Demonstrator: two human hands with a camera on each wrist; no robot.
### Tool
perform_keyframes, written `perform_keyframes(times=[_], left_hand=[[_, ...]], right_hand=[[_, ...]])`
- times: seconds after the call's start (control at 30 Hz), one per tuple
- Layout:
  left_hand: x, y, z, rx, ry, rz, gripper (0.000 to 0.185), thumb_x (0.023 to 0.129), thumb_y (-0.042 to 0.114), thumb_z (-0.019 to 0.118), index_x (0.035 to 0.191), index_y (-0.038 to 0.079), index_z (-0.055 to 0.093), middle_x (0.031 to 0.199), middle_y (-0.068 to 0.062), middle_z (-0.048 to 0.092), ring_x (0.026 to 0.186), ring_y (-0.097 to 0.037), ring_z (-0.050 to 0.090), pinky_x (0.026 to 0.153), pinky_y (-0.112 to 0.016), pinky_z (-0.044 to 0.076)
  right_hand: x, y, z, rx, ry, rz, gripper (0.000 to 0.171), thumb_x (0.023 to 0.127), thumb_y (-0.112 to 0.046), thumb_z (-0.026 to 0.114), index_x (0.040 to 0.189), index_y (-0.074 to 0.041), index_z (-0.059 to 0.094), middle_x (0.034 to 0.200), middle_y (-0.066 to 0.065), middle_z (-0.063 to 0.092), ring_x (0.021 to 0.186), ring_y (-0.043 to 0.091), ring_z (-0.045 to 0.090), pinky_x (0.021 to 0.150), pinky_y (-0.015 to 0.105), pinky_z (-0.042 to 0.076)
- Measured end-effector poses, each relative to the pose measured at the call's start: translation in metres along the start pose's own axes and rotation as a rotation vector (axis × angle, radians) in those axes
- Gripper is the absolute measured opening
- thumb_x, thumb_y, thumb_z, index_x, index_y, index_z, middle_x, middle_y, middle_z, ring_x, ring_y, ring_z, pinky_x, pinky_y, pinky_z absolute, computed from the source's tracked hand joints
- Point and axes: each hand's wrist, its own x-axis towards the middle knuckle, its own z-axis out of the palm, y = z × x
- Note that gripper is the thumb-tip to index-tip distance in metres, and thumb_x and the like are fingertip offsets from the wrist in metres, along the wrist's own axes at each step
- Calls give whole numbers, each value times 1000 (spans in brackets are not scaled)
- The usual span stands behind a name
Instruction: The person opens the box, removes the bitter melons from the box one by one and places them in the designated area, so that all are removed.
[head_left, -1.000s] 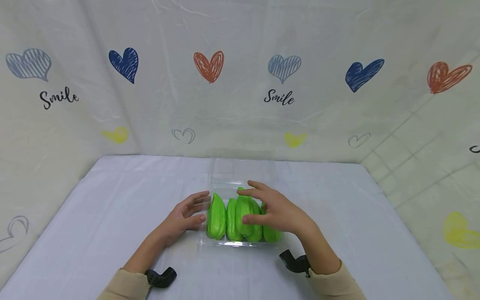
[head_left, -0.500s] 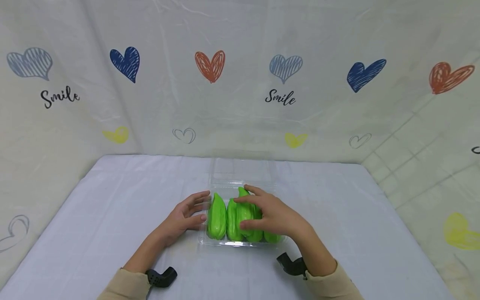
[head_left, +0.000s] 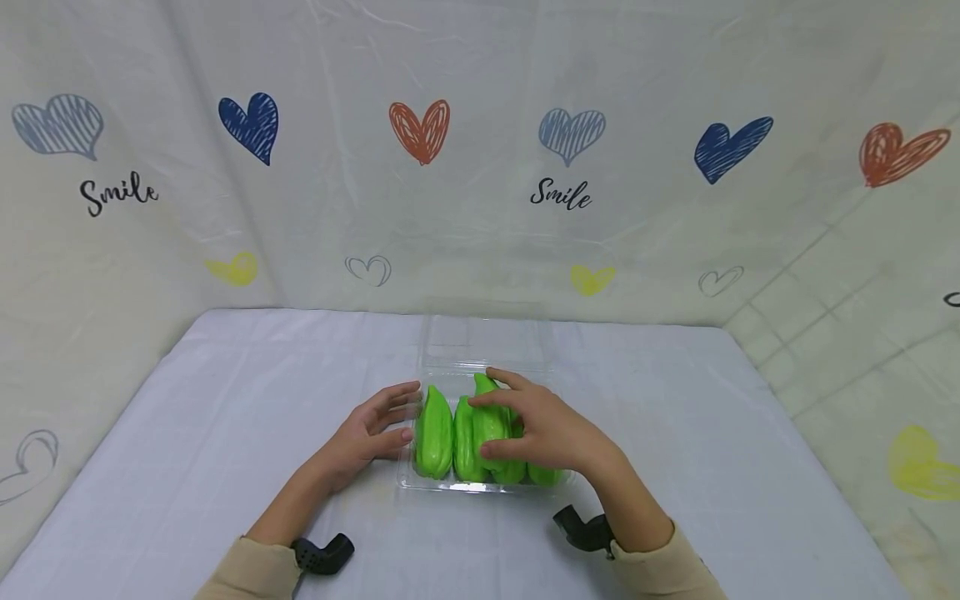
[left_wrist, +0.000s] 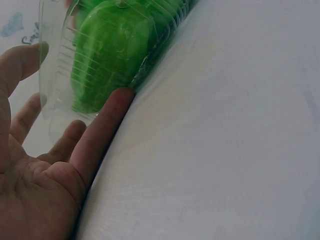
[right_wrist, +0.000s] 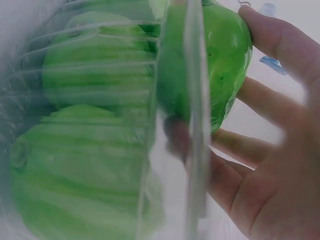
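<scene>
Your left hand (head_left: 367, 433) lies flat, fingers straight against the side of the clear plastic box (head_left: 480, 487), likely steadying it. Your right hand (head_left: 551, 429) grasps a green vegetable (head_left: 489, 421) lying atop the row packed inside. Beyond, the box's lid (head_left: 483, 342) stands open on the table (head_left: 225, 400).

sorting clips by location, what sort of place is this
Likely a makeshift tabletop recording setup, not a real kitchen: a white cloth-covered table, a draped plastic backdrop printed with hearts and "Smile", and a clear plastic clamshell tray of green vegetables.
</scene>
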Motion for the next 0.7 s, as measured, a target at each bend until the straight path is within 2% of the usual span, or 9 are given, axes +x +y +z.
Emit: perform_keyframes(times=[0.2,0.5,0.7], left_hand=[[-1,1,0,7,4,0,66,97,13,63,155,21,33,158,-9,33,143,-35,36,92,-46,55],[0,1,0,19,3,7,67,97,15,64,155,20,33,158,-9,33,143,-36,37,91,-46,55],[0,0,0,10,2,9,68,96,14,65,156,19,32,158,-11,33,143,-36,37,91,-45,56]], right_hand=[[0,2,-3,80,6,24,57,84,-35,80,135,-18,63,161,9,30,111,24,66,89,43,56],[-3,8,-12,114,41,62,54,84,-33,80,134,-24,63,161,5,30,98,22,70,88,40,56],[-8,14,-21,128,89,83,54,84,-31,80,134,-24,63,162,4,30,97,23,70,87,40,56]])
